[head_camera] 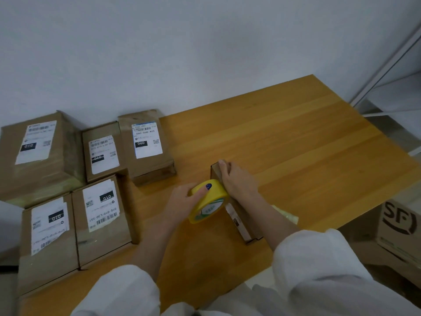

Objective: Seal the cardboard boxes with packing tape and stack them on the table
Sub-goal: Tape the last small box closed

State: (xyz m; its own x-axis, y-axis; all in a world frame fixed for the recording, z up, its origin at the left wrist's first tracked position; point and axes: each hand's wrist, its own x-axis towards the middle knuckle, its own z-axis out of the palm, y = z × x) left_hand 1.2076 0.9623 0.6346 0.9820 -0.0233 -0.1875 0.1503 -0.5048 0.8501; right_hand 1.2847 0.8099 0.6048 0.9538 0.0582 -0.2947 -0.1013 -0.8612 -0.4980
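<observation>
Head camera view, looking down on a wooden tabletop (296,133) set against a plain white wall. A narrow brown cardboard box (239,221) stood near the middle of the tabletop, running lengthwise away from the person, with a white label on the side that faced left.

The right hand (237,181) lay flat along the top of this box, fingers out straight and together, with their tips at the box's far edge. It pressed down and grasped nothing.

Just left of the box, touching its top edge, was a yellow roll of packing tape (208,201). The left hand (182,199) gripped the roll, one finger with a dark blue nail curled over its rim. Both arms wore white sleeves (319,258) pushed up the forearms.

Further left of the box lay five brown cardboard parcels, close together, each with a white shipping label on top: a large one (41,153) by the wall, two smaller ones (103,151) (147,144) beside it, and two more (102,220) (47,238) nearer the person.

Right of the box, just past the right forearm, a pale see-through strip (287,215) lay on the tabletop; what it was could not be told. Further right, beyond the tabletop's edge and lower down, sat a brown carton (398,224) printed with large black letters.
</observation>
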